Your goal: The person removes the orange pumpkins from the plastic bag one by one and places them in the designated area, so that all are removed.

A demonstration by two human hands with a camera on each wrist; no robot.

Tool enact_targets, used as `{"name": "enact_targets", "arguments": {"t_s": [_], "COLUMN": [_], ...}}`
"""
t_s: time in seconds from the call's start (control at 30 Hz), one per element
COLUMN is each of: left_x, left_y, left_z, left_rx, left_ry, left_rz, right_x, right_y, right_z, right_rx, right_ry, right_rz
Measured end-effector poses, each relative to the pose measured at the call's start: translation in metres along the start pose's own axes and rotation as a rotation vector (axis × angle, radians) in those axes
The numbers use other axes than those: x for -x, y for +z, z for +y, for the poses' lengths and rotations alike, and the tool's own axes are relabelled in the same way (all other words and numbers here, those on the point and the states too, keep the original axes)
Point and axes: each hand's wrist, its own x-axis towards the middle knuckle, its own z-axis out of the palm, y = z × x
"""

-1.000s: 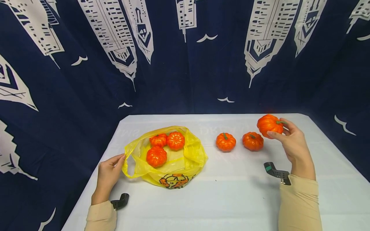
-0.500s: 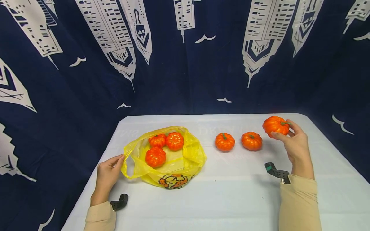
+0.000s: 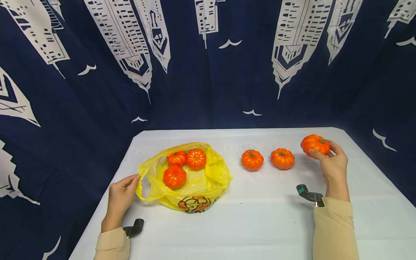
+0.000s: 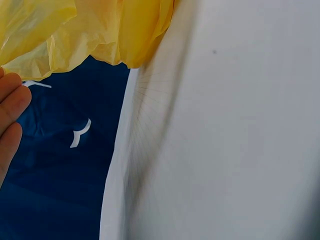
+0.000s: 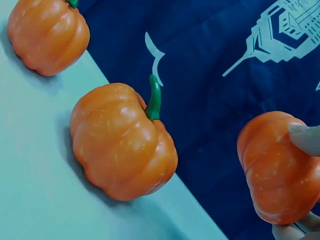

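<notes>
At the bottom edge of the head view, a tan left sleeve (image 3: 113, 245) and a tan right sleeve (image 3: 334, 227) are reaching in, each wrist carrying a black camera. At the lower left, the left hand (image 3: 119, 196) is pinching the handle edge of a yellow plastic bag (image 3: 217, 175), which is lying with its mouth open left of centre. Inside it, a front mini pumpkin (image 3: 174, 177) is sitting close to two rear mini pumpkins (image 3: 196, 159). Right of centre, a stemmed mini pumpkin (image 3: 252, 160) and its neighbour pumpkin (image 3: 282, 159) are resting just apart on the white-covered table (image 3: 234, 231). At the right, the right hand (image 3: 336, 164) is gripping an orange mini pumpkin (image 3: 314, 144) between thumb and fingers, its green stem pointing right. Behind everything, a navy curtain (image 3: 208, 83) is hanging, showing white upside-down buildings and birds.
</notes>
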Motion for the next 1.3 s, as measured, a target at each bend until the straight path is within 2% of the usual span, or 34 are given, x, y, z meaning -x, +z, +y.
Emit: {"name": "enact_targets", "arguments": {"t_s": [0.37,0.67,0.93,1.13,1.3], "left_x": [0.0,0.001,0.001,0.0,0.0], "left_y": [0.0,-0.001,0.0,0.001,0.0], "left_z": [-0.001,0.0,-0.001,-0.001,-0.001], "left_rx": [-0.013,-0.012,0.005,-0.001,0.003], "left_ry": [-0.009,-0.013,0.001,0.002,0.0], "left_rz": [0.006,0.003,0.007,0.003,0.002], "right_x": [-0.01,-0.018,-0.022,-0.024,-0.024], "right_y": [0.0,0.0,0.002,0.003,0.005], "right_z": [0.015,0.029,0.04,0.046,0.049], "right_rx": [-0.038,-0.127,-0.022,-0.019,0.028], "right_ry": [0.005,0.041,0.05,0.067,0.079], "right_rz": [0.026,0.033,0.072,0.083,0.087]}}
